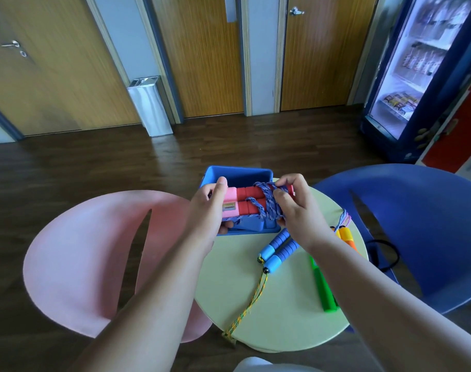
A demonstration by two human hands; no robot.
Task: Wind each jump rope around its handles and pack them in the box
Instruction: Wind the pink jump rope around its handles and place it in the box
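Two red handles (249,194) lie side by side just above the blue box (238,169); the left hand (208,210) grips their pink ends and the right hand (296,210) pinches the blue cord (270,206) wound round them. The cord looks limp and light, the handles stiff, so holding the handle ends seems best

red-handled rope (251,200): cord-wrapped, above blue box (239,171) | blue-handled rope (280,247): loose, beside box
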